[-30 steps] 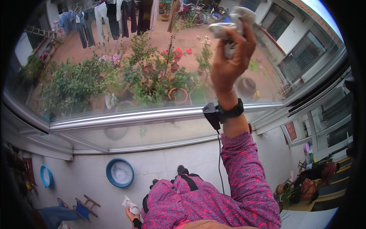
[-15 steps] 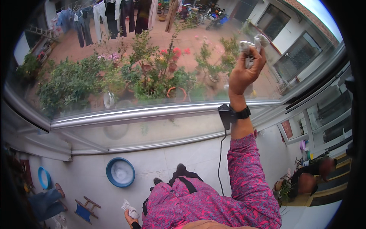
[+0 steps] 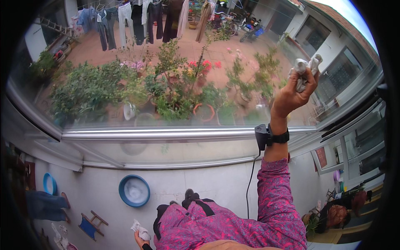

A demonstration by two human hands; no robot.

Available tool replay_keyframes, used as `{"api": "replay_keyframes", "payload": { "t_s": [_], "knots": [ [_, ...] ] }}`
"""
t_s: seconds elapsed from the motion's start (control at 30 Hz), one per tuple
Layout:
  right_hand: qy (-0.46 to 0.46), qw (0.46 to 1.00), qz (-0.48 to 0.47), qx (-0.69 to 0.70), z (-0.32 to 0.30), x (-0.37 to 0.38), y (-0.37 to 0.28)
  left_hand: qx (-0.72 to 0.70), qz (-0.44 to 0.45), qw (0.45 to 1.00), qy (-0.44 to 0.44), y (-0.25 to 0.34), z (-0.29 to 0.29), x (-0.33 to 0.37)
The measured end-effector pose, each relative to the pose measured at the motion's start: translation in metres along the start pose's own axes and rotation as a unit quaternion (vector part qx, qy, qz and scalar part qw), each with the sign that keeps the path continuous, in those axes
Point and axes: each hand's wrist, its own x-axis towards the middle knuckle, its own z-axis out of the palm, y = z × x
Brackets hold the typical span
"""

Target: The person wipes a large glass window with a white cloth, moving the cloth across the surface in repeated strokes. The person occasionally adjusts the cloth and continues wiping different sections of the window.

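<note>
With arm stretched up, my right hand is closed around a crumpled whitish cloth and holds it against the large window pane, near its right side. A black device is strapped to that wrist, and a cable hangs down from it. Low at my left side, my left hand grips a second whitish cloth, bunched up. Through the glass, potted plants and red flowers show beyond the silver window frame.
A blue basin of sudsy water stands on the floor below the window. A small blue-seated stool and another blue basin are at left, beside a person's denim-clad legs. Plants stand at right.
My right hand with its cloth has moved to the right across the glass, and the view has shifted slightly. The left hand still holds its cloth low at my side.
</note>
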Motion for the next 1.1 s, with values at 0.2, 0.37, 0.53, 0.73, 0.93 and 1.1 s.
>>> {"api": "replay_keyframes", "payload": {
  "t_s": [0.2, 0.37, 0.53, 0.73, 0.93, 1.1],
  "knots": [
    [-0.166, 0.974, -0.154, 0.01, 0.059, -0.063, -0.071, -0.012, -0.047, 0.999, 0.01, 0.001, 0.014, 0.022],
    [-0.366, 0.88, -0.286, 0.097, 0.065, -0.119, -0.116, 0.008, -0.031, 0.998, -0.047, 0.038, 0.024, 0.054],
    [-0.091, 0.988, -0.121, -0.042, 0.069, -0.025, -0.102, 0.004, -0.015, 0.999, -0.05, 0.083, 0.007, 0.068],
    [-0.104, 0.985, -0.136, 0.0, 0.126, -0.054, -0.155, 0.029, -0.027, 0.999, -0.027, 0.121, -0.008, 0.089],
    [-0.35, 0.89, -0.274, 0.097, 0.116, -0.158, -0.185, 0.033, -0.029, 0.996, -0.077, 0.149, 0.003, 0.11],
    [-0.047, 0.995, -0.025, -0.082, 0.097, -0.08, -0.148, 0.034, -0.065, 0.996, -0.049, 0.16, 0.0, 0.115]
  ]
}}
